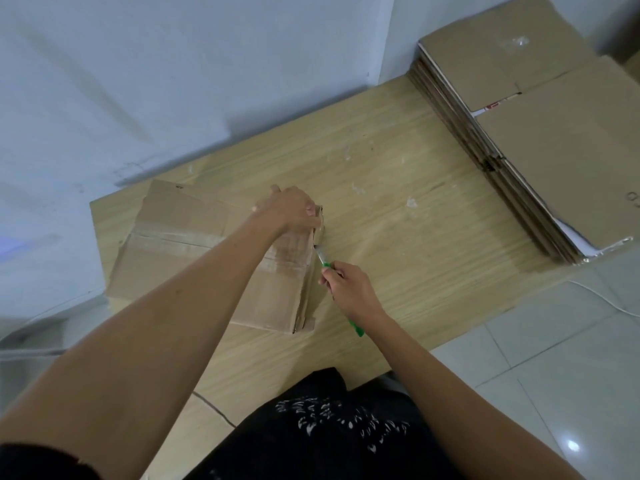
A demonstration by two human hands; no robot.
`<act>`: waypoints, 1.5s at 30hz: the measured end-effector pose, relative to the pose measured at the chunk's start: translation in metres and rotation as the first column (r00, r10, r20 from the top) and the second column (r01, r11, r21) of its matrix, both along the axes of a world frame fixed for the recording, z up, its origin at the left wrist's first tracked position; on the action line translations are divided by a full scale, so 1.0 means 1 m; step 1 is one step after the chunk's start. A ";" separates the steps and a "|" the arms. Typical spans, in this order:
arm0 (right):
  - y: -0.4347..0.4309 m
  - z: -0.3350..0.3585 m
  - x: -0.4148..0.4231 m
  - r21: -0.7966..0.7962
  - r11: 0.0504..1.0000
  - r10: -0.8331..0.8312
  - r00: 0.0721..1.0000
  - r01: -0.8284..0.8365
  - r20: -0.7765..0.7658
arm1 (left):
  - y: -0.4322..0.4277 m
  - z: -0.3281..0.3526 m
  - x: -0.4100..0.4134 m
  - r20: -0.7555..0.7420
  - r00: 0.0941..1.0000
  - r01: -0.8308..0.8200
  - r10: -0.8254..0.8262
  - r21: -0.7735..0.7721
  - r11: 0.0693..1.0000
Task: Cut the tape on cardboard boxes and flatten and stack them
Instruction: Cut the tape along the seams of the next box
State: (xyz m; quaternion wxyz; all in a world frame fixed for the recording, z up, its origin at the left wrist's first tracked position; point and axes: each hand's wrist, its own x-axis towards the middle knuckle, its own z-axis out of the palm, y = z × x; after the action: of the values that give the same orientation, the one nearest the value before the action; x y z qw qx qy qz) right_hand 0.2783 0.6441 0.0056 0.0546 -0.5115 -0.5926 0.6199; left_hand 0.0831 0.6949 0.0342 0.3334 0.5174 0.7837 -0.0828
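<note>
Clothing in black with a pale print (332,431) fills the near edge, and both bare forearms reach out over it onto the pale wood-grain worktop (398,220).

The right hand (349,289) comes first. Its fingers (329,271) are curled tight round the green-handled utility knife (325,264), whose tail sticks out behind the wrist. The knife's long axis runs from near right to far left, and its thin blade tip touches the right-hand edge of the brown cardboard box (180,216).

That box lies low on the left part of the worktop. The strip of clear, shiny tape (173,237) on its top seam runs left to right and meets the edge where the blade sits. So the seam lies straight on from the tip, to the left of the right hand, and I judge that the cut must travel leftward along that line, with the blade drawn along the tape, not across it.

Just beyond the blade, the left hand (294,211) holds the box's far right corner, its fingers bent over the edge, steadying the box against the push. This hand sits very near the blade's starting point, which looks like the main risk.

Well apart, at the far right corner, a tall stack of flattened brown cardboard boxes (554,150) waits for this one.
</note>
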 end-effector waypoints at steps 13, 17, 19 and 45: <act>0.003 0.004 -0.008 0.073 0.994 0.074 0.996 -0.077 0.049 | -0.004 0.006 0.004 0.001 1.000 -0.024 0.024 0.024 0.999; 0.002 0.003 -0.008 0.011 0.998 0.066 0.997 -0.066 0.042 | -0.005 0.008 0.010 -0.018 0.999 -0.041 0.042 0.039 0.998; -0.004 0.003 -0.006 -0.014 0.999 0.053 0.998 -0.053 0.038 | -0.007 0.006 0.012 -0.029 0.999 -0.032 0.033 0.046 0.998; -0.003 0.002 0.018 0.085 0.985 -0.158 0.986 0.152 0.057 | -0.105 -0.025 0.042 0.016 0.984 -0.163 0.178 0.492 0.855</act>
State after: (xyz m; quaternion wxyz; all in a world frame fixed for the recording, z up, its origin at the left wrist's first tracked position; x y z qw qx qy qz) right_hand 0.2966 0.6415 0.0079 0.1044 -0.5729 -0.5770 0.5727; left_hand 0.1255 0.5896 0.0087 0.1853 0.5123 0.8266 0.1412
